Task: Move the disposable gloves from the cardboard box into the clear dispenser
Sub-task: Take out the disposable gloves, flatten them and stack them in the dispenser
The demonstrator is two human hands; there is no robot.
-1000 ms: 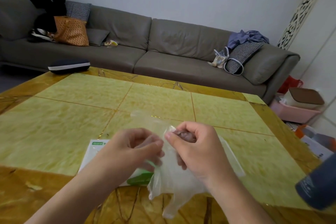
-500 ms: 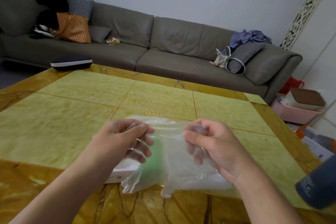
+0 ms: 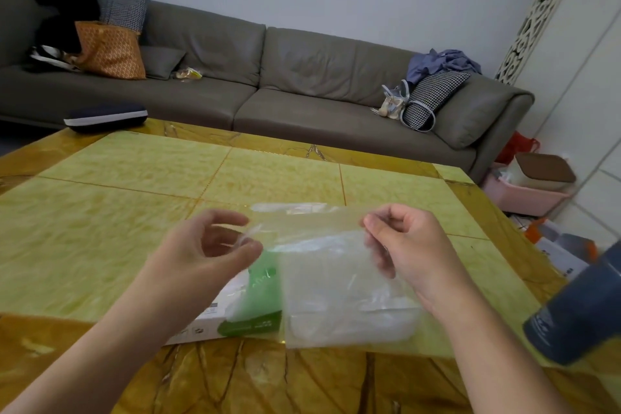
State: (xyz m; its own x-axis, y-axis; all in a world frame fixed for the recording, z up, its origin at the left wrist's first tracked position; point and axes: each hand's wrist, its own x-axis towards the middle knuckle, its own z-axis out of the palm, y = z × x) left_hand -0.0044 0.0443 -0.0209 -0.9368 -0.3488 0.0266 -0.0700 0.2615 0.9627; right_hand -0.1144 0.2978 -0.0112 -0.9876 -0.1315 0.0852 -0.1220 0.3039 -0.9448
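Both hands hold a thin clear plastic glove (image 3: pixel 322 265) stretched flat above the yellow table (image 3: pixel 134 212). My left hand (image 3: pixel 208 245) pinches its left edge between thumb and fingers. My right hand (image 3: pixel 400 245) pinches the right edge. Under the glove lies a flat white and green cardboard box (image 3: pixel 242 312), partly covered by my left wrist and the plastic. A clear dispenser (image 3: pixel 353 316) seems to lie beneath the glove to the right of the box, but its outline is hard to make out.
A dark blue cylinder (image 3: pixel 578 309) stands at the table's right edge, close to my right forearm. A dark case (image 3: pixel 106 118) rests at the far left corner. Behind the table runs a grey sofa (image 3: pixel 302 84); bins sit on the floor at right.
My hands have moved apart, spreading the bunched glove into a wide flat sheet. The box under it shows more on the left.
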